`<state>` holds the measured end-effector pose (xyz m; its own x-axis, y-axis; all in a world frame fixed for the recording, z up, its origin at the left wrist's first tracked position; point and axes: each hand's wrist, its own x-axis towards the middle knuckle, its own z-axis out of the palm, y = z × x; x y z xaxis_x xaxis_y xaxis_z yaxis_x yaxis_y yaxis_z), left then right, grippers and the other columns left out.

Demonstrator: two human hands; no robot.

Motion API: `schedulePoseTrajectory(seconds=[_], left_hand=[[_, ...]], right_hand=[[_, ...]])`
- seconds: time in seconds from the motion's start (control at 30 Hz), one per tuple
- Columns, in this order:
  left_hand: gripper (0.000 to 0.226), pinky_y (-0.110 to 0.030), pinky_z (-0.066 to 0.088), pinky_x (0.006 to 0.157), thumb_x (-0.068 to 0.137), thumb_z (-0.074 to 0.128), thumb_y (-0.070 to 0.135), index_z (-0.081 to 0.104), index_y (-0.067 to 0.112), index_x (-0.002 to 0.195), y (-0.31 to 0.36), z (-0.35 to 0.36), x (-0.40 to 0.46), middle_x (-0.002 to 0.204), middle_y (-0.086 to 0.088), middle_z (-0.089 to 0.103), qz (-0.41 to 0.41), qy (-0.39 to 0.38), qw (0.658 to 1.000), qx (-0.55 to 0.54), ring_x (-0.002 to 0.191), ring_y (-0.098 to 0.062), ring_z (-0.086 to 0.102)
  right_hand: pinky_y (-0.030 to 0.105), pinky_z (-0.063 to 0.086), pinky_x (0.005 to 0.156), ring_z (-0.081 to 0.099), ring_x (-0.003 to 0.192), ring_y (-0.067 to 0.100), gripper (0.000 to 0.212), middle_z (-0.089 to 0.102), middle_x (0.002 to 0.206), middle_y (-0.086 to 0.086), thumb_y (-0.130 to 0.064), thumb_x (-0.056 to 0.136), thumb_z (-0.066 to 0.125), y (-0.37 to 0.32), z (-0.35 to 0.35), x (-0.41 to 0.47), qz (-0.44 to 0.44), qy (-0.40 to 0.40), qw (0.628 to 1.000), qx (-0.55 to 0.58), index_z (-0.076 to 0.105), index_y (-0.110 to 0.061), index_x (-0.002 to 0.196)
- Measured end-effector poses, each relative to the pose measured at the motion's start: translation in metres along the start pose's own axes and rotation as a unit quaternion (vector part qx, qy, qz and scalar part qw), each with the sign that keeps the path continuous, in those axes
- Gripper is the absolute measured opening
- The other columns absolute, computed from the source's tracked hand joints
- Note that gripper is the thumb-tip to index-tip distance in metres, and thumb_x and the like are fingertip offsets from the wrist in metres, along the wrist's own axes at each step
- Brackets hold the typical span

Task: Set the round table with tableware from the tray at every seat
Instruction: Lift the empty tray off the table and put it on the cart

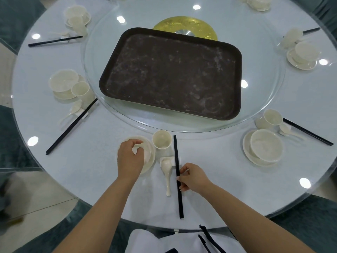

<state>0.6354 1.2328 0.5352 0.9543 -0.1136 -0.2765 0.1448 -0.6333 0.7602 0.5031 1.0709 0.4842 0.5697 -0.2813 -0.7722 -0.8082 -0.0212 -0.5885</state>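
At the near seat a cream bowl [148, 153] sits on a saucer, and my left hand [129, 159] grips the bowl from above. A cream cup [162, 139] stands just beyond it. A white spoon [168, 175] lies with its head on a small white rest [165, 158]. Black chopsticks [178, 177] lie across the same rest, pointing at the table's middle, and my right hand [194, 178] pinches them near their midpoint. The brown tray [171, 72] on the glass turntable holds nothing.
Set places ring the round table [102, 161]: bowl, cup, spoon and chopsticks at the left [70, 84], far left [77, 18], right [264, 145], far right [301, 54] and top right. A gold disc [184, 24] marks the turntable's centre. Teal chairs surround the table.
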Motion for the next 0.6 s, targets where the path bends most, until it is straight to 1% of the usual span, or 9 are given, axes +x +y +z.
schedulePoseTrajectory(seconds=[0.13, 0.23, 0.3, 0.4, 0.5, 0.6], left_hand=[[0.025, -0.027, 0.04, 0.091, 0.088, 0.053, 0.006, 0.063, 0.013, 0.11, 0.0, -0.001, 0.001, 0.114, 0.004, 0.055, -0.001, 0.004, 1.0, 0.002, 0.106, -0.013, 0.051], [0.023, -0.028, 0.04, 0.089, 0.089, 0.052, 0.006, 0.062, 0.019, 0.105, 0.003, -0.002, 0.004, 0.111, 0.005, 0.054, 0.005, 0.005, 1.0, -0.003, 0.105, -0.014, 0.051], [0.024, -0.029, 0.042, 0.088, 0.088, 0.052, 0.006, 0.061, 0.024, 0.102, 0.007, -0.002, 0.007, 0.11, 0.006, 0.054, 0.007, 0.004, 1.0, -0.005, 0.104, -0.015, 0.052], [0.024, -0.03, 0.043, 0.088, 0.09, 0.052, 0.008, 0.061, 0.023, 0.106, 0.015, -0.001, 0.013, 0.113, 0.005, 0.054, 0.014, 0.003, 1.0, -0.003, 0.104, -0.015, 0.052], [0.024, -0.027, 0.041, 0.089, 0.092, 0.051, 0.01, 0.06, 0.024, 0.11, 0.024, 0.002, 0.02, 0.114, 0.007, 0.053, 0.021, 0.003, 1.0, -0.005, 0.105, -0.011, 0.05], [0.022, -0.026, 0.04, 0.092, 0.095, 0.05, 0.013, 0.059, 0.027, 0.109, 0.033, 0.003, 0.029, 0.116, 0.009, 0.052, 0.028, 0.005, 1.0, -0.012, 0.107, -0.009, 0.048]], right_hand=[[0.032, 0.061, 0.058, 0.069, 0.057, 0.019, 0.017, 0.069, 0.07, 0.008, -0.012, 0.085, 0.071, -0.001, -0.001, -0.001, 0.003, -0.003, 1.0, -0.002, 0.056, -0.008, 0.093], [0.031, 0.06, 0.058, 0.07, 0.062, 0.022, 0.023, 0.069, 0.076, 0.008, -0.024, 0.085, 0.073, -0.006, -0.008, 0.0, -0.002, 0.017, 1.0, -0.01, 0.059, -0.007, 0.092], [0.032, 0.06, 0.057, 0.068, 0.057, 0.021, 0.028, 0.067, 0.075, 0.009, -0.026, 0.086, 0.073, -0.01, -0.018, 0.001, -0.005, 0.038, 0.999, 0.019, 0.06, -0.002, 0.093], [0.035, 0.06, 0.056, 0.062, 0.049, 0.02, 0.029, 0.063, 0.07, 0.012, -0.022, 0.089, 0.069, -0.018, -0.039, 0.003, -0.007, 0.071, 0.994, 0.084, 0.059, 0.004, 0.095], [0.032, 0.057, 0.052, 0.06, 0.045, 0.018, 0.024, 0.063, 0.07, 0.012, -0.02, 0.092, 0.066, -0.028, -0.063, 0.005, -0.026, 0.11, 0.985, 0.129, 0.06, 0.003, 0.093], [0.029, 0.057, 0.052, 0.062, 0.048, 0.017, 0.021, 0.067, 0.073, 0.012, -0.022, 0.093, 0.063, -0.039, -0.089, 0.01, -0.05, 0.165, 0.976, 0.129, 0.061, -0.002, 0.088]])
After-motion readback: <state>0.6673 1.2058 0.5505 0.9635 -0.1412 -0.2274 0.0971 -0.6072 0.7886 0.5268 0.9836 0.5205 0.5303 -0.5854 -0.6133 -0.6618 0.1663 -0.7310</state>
